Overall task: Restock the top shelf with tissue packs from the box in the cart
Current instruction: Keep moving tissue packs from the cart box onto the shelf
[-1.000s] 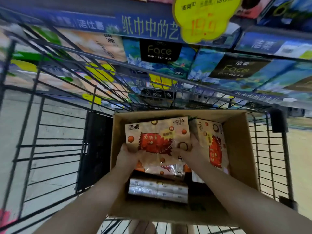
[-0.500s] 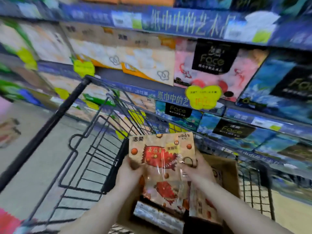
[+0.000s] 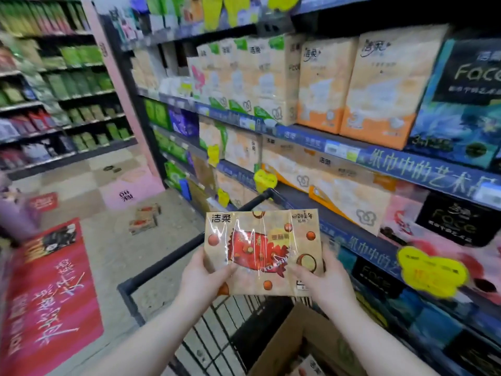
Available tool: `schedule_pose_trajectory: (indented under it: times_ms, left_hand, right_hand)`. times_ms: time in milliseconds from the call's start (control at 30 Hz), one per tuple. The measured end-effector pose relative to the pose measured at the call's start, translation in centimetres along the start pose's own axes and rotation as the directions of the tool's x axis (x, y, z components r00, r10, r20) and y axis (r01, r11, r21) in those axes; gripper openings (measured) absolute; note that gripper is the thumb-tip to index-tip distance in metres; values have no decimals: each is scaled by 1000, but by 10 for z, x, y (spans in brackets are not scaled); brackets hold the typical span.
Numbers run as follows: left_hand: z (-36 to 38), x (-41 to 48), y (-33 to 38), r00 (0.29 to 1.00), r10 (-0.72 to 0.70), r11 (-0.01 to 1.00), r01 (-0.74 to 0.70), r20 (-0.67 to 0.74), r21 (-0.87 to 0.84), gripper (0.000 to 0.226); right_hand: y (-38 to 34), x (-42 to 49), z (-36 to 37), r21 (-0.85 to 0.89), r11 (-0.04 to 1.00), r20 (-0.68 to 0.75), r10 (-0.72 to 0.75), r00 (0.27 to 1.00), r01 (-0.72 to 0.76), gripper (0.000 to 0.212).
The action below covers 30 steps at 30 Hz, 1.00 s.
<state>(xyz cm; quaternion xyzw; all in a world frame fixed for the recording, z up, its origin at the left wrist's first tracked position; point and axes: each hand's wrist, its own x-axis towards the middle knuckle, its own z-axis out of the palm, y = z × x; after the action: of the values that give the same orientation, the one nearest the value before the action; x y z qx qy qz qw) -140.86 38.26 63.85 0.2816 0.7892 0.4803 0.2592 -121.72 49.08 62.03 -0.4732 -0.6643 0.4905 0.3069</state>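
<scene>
A tan tissue pack [image 3: 261, 248] with a red burst print and brown balls is held up in front of me, above the cart [image 3: 151, 275]. My left hand [image 3: 202, 278] grips its lower left corner, thumb on the front. My right hand [image 3: 322, 280] grips its lower right edge. The cardboard box [image 3: 295, 337] sits in the cart at the bottom right, with another pack [image 3: 309, 367] showing inside. The top shelf [image 3: 217, 31] runs across the upper part of the view, partly out of frame.
Stocked shelves of tissue packs [image 3: 352, 82] fill the right side, with yellow price tags [image 3: 431, 272] hanging out. Two similar packs [image 3: 145, 217] lie on the aisle floor ahead. A red floor sticker [image 3: 51, 289] lies at left. More shelving [image 3: 54, 90] stands across the aisle.
Both hands have lifted the pack out of the box and above the cart. My view has swung up and left from the box to the shelves and the aisle.
</scene>
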Motion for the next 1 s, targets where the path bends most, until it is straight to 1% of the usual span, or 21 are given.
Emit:
schedule_pose_trajectory:
  times_ms: [67,200,233,333,367,400,500,567,700,833,900,1000]
  left_hand:
    - [-31,0,5,997,15,1000,-16,-70,-13,46]
    - [-95,1,4,982,30,998,-41,-186,-54,49]
    - [-113,1,3,976,32,996,-48,-217,-70,49]
    - [-169,7,-10,956,27,994,-56,-291,-92,46]
    - [-190,9,-16,950,33,994,-65,-310,-92,46]
    - [-211,13,-23,944,42,993,-77,-328,-93,46]
    - [-282,23,-45,922,71,988,-117,-380,-98,41]
    - [-332,31,-62,905,81,988,-130,-418,-89,37]
    - [-421,49,-91,864,95,990,-134,-495,-43,43]
    - [-480,65,-107,843,87,992,-120,-531,-29,42]
    - [-502,77,-114,835,89,993,-120,-542,-21,43]
    - [-526,102,-119,828,92,992,-121,-553,-17,43]
  right_hand:
    - [-25,5,19,7,998,29,-69,997,69,56]
    - [-76,7,65,38,983,126,-184,975,181,54]
    - [-87,6,80,34,980,152,-199,968,196,58]
    - [-121,3,136,14,976,217,-216,952,218,82]
    - [-132,1,157,10,974,235,-221,947,225,85]
    - [-142,-1,179,6,972,246,-229,942,235,84]
    - [-177,-9,249,3,961,263,-268,927,277,70]
    - [-203,-15,298,-31,954,290,-276,916,297,74]
    - [-248,-25,385,20,948,356,-304,883,318,84]
    - [-284,-28,441,31,934,389,-339,856,356,74]
    - [-301,-28,461,50,926,403,-363,841,375,60]
    - [-320,-17,488,62,912,411,-393,823,405,55]
